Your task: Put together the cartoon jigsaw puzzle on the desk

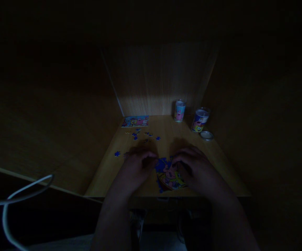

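Observation:
A partly joined jigsaw puzzle [168,174] with pink and yellow cartoon figures on blue lies near the table's front edge. My left hand [139,164] is closed, its thumb and forefinger meeting at the puzzle's upper left edge. Over the puzzle's right side bends my right hand [194,165], closed, with its fingertips at the upper right edge; it hides part of the picture. Whether a single loose piece sits in either hand's fingers is too dark to see. Beyond my left hand lie several loose puzzle pieces [135,138], and one blue piece [117,153] sits farther left.
A finished-looking cartoon picture panel [135,121] lies at the back left. Two clear-topped cartoon canisters, one light blue [179,111] and one dark blue [200,120], stand at the back right beside a round lid [206,135]. Wooden walls enclose the table [106,174]. A white cable [22,190] loops at left.

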`<state>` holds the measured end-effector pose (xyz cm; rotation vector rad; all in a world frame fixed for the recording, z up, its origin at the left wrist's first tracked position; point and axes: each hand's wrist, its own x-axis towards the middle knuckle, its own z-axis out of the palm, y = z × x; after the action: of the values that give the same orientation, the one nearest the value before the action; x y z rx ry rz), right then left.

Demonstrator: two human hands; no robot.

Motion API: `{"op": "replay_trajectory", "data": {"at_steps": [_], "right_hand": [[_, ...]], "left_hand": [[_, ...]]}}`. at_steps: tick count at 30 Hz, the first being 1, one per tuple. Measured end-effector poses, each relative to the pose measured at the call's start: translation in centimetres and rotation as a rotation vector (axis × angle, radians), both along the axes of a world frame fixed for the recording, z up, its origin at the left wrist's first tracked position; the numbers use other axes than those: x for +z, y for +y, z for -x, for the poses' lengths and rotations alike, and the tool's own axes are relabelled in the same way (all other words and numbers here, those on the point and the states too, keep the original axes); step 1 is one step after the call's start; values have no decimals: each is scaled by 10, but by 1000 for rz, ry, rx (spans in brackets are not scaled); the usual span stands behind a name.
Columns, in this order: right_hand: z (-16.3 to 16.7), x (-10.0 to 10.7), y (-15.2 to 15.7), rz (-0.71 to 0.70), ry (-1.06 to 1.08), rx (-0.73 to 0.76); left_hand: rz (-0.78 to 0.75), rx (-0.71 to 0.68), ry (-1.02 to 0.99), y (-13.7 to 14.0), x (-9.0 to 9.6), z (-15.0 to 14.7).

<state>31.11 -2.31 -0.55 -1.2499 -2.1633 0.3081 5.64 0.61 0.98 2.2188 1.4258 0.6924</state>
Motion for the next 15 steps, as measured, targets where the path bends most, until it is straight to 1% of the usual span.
{"op": "replay_trajectory", "data": {"at_steps": [5,9,13,15], "right_hand": [[0,-1,0,-19,11,7],[0,-1,0,-26,9,1],[0,0,0,-9,5,-3],[1,0,-1,-2,4,-9]], "left_hand": [[-43,-6,38,2,-4,1],[-23,-14,18,2,0,-1],[68,-24,-93,-1,3,0],[84,-1,-160,-1,2,3]]}}
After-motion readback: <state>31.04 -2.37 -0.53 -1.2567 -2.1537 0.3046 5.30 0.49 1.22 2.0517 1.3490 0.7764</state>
